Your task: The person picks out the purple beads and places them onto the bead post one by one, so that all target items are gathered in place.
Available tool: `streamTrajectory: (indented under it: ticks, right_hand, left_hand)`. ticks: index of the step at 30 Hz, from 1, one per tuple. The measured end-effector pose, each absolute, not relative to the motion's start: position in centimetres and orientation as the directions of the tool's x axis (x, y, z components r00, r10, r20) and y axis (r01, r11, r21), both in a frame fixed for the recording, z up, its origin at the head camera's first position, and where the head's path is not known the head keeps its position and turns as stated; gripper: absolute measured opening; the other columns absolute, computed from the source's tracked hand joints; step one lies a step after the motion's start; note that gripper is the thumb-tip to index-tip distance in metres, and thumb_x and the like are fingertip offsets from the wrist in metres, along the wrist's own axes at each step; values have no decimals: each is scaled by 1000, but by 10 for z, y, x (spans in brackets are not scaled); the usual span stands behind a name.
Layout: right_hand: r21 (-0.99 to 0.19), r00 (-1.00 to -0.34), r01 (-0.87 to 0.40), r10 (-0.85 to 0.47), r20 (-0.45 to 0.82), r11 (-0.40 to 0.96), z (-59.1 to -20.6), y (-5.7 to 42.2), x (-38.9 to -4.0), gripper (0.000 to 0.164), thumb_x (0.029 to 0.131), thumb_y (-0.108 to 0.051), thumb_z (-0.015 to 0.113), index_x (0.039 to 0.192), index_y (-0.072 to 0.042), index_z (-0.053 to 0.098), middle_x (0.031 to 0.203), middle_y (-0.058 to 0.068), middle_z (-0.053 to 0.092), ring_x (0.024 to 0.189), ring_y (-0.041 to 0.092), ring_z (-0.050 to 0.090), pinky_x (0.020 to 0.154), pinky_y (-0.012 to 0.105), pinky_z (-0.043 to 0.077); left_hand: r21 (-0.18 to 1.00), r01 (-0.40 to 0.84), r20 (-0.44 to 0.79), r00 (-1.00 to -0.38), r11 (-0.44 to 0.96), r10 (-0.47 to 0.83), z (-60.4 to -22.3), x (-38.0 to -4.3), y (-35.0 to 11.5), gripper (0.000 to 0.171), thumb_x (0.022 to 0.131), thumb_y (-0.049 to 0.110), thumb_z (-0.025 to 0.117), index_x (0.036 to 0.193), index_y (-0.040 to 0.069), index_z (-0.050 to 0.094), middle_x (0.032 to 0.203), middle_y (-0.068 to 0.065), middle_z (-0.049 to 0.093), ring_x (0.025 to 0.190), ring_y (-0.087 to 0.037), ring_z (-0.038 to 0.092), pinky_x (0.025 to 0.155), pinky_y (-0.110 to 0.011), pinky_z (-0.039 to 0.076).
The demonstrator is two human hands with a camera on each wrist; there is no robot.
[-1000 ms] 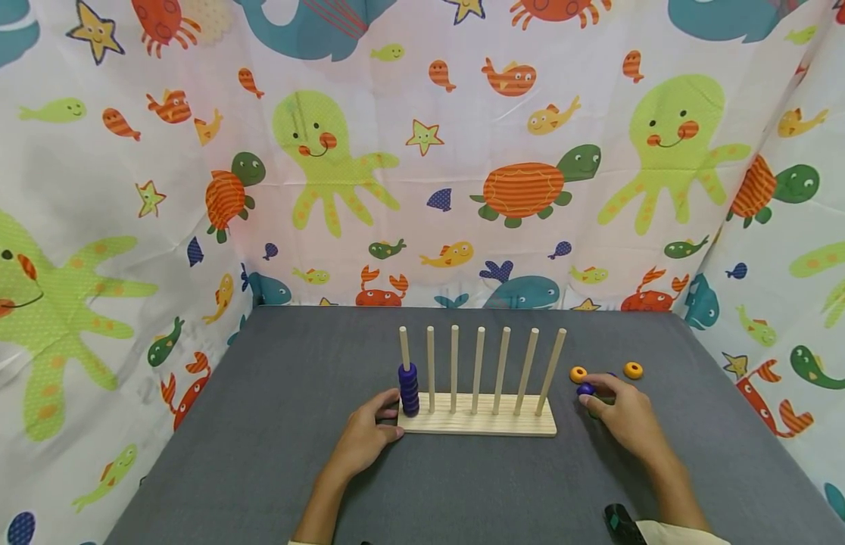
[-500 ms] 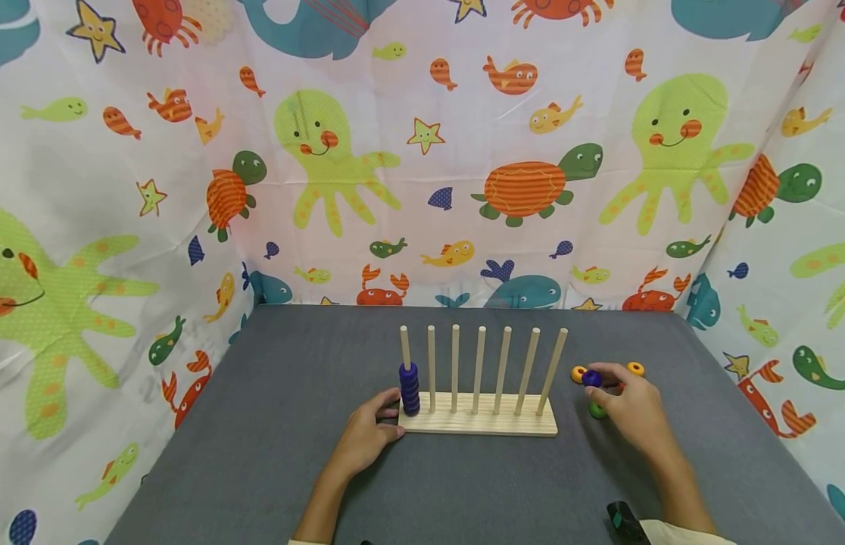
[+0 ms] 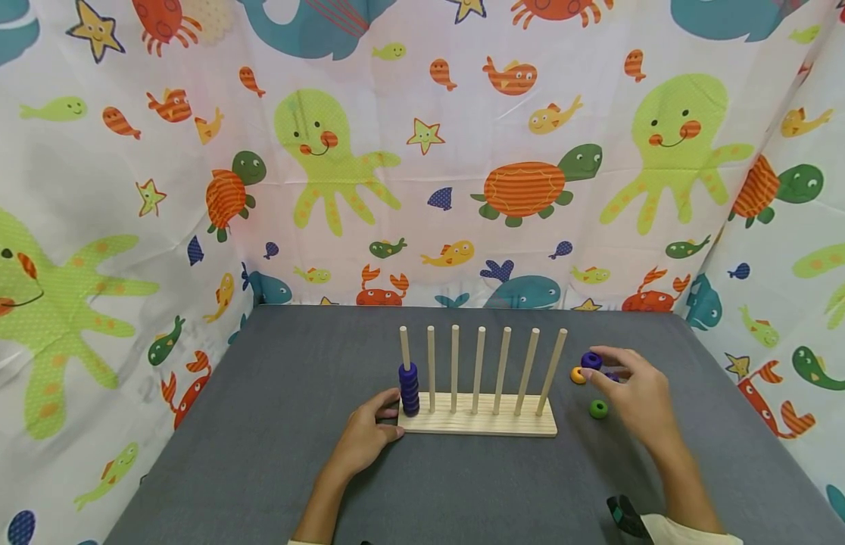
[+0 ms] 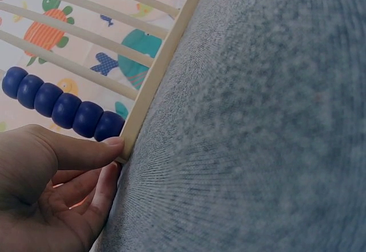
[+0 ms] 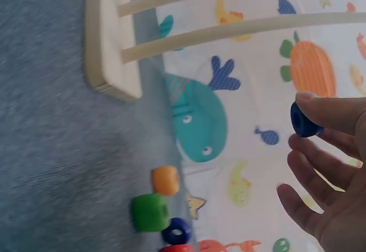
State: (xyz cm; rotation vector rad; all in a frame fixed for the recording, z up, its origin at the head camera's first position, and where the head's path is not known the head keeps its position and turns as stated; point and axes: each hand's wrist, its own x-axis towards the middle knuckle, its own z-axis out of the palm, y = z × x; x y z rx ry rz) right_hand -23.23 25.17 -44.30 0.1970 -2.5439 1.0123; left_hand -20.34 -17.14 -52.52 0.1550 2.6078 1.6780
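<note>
A wooden peg rack (image 3: 477, 425), with a flat base and a row of several upright pegs, stands on the grey table. Several dark blue beads (image 4: 63, 106) are stacked on its leftmost peg; the top of that peg shows bare, as do the other pegs. My left hand (image 3: 364, 431) grips the left end of the base, thumb (image 4: 114, 143) on its edge. To the right of the rack, my right hand (image 3: 637, 390) pinches a blue bead (image 5: 303, 120) between thumb and fingers, raised above the table, its hole visible in the right wrist view.
Loose beads lie right of the rack: a green bead (image 3: 598, 409), an orange bead (image 3: 578, 375), a blue bead (image 5: 176, 231) and a red bead (image 5: 176, 248), some partly behind my right hand in the head view. A curtain (image 3: 422, 189) printed with sea animals surrounds the table.
My right hand has lifted the blue bead up from among the loose beads, uncovering the green one. My left hand and the rack have stayed in place.
</note>
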Motion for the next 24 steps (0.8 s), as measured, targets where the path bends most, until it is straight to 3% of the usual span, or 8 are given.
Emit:
streamTrajectory:
  ticks: [2,4,6,12,19,24]
  right_hand:
    - [-625,-895,-290,26,445,725,-438,250,-231,39,96,-20,80,130,-3,72,115,17,69,105,36,66,83,4,42]
    - [-619,-881,-303,35,473,725,-432,247,-231,39,96,-18,81,130,-3,72,113,16,68,105,33,65,86,5,39]
    - [-617,-871,-308,45,488,724,-425,245,-229,39,96,-18,80,132,-4,71,114,16,69,105,35,65,86,9,40]
    - [-614,-838,-353,54,543,706,-404,236,-225,40,96,-18,80,133,-5,71,118,18,70,105,38,65,79,5,41]
    - [-575,-791,-418,29,611,703,-384,224,-223,43,94,-16,82,135,-8,72,119,12,70,106,20,60,87,2,39]
    - [-581,-776,-462,11,630,670,-370,210,-218,45,93,-15,83,136,-10,72,119,11,71,108,19,62,91,5,38]
  left_hand:
    - [909,62,21,-994,412,103,-525,-203,-171,66,90,-6,74,152,0,53,152,-23,57,128,-38,65,97,-46,61]
    - [908,62,21,-994,414,103,-525,-203,-171,66,90,-6,74,152,0,53,153,-23,57,128,-38,65,97,-46,60]
    - [908,62,20,-994,415,103,-525,-203,-171,66,90,-6,74,152,0,53,153,-23,57,128,-38,65,97,-46,60]
    - [910,51,10,-995,412,100,-525,-203,-171,66,91,-5,73,153,1,53,153,-22,56,128,-37,65,98,-47,60]
    - [909,44,6,-996,415,94,-526,-203,-171,66,91,-5,74,153,3,54,153,-21,57,128,-36,65,99,-48,60]
    - [909,50,10,-995,414,98,-526,-204,-171,66,90,-5,74,152,3,54,153,-21,57,128,-37,65,98,-48,60]
